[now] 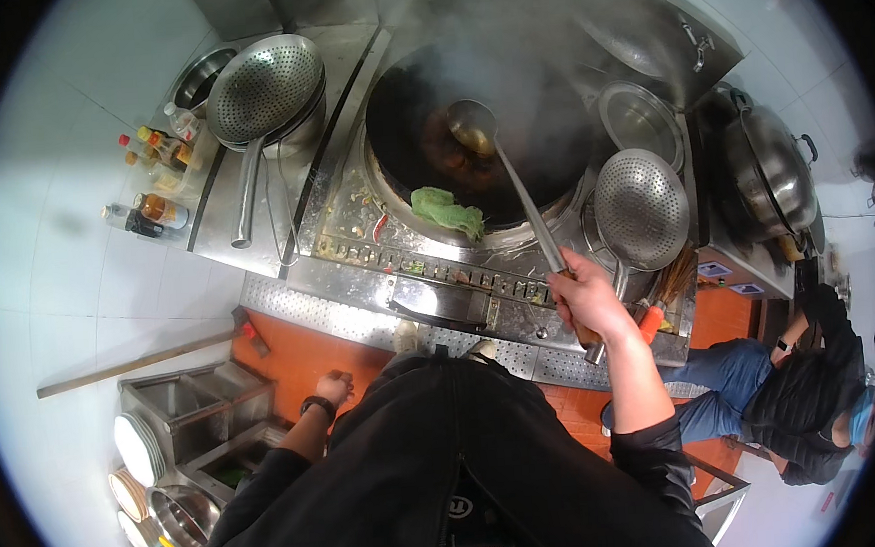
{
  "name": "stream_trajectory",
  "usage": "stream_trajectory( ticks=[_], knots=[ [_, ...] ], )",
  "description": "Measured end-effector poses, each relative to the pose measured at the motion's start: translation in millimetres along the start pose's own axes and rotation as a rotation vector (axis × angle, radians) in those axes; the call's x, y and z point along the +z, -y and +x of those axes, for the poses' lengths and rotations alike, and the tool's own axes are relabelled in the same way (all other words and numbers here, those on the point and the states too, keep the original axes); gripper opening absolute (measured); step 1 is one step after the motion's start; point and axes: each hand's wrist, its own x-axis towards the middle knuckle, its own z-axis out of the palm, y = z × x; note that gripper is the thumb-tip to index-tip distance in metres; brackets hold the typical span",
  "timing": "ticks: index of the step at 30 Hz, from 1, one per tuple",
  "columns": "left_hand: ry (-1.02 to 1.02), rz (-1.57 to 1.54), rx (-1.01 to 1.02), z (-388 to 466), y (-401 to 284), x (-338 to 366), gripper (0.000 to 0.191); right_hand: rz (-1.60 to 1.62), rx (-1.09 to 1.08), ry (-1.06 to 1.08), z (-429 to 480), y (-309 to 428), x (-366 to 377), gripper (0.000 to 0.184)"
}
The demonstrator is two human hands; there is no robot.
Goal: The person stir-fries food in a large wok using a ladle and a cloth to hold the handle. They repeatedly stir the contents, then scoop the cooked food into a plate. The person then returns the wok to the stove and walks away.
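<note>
My right hand [587, 294] grips the wooden handle of a long metal ladle [526, 193]. The ladle's bowl [474, 127] is over the middle of a large black wok [414, 132], where dark reddish-brown food or liquid [445, 153] shows through the smoke. What exactly lies in the wok is hard to make out. A folded green cloth [446, 211] rests on the wok's near rim. My left hand [335, 388] hangs low at my side with its fingers curled, away from the stove; whether it holds anything does not show.
Perforated strainers [267, 88] [642, 208] sit left and right of the wok. Sauce bottles [163, 151] stand far left. A bamboo brush [674, 278] lies near my right hand. Stacked plates [139, 450] and a steel bowl [184, 518] are lower left. Another person [783, 395] is at the right.
</note>
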Motion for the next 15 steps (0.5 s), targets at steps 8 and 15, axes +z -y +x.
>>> stream_trajectory(
  ticks=[8,15],
  knots=[
    [-0.026,-0.041,0.039,-1,0,-7,0.017,0.103,0.058,0.031,19,12,20,0.027],
    [-0.035,0.014,-0.013,-1,4,-11,0.014,0.190,0.040,0.157,5,10,17,0.035]
  ],
)
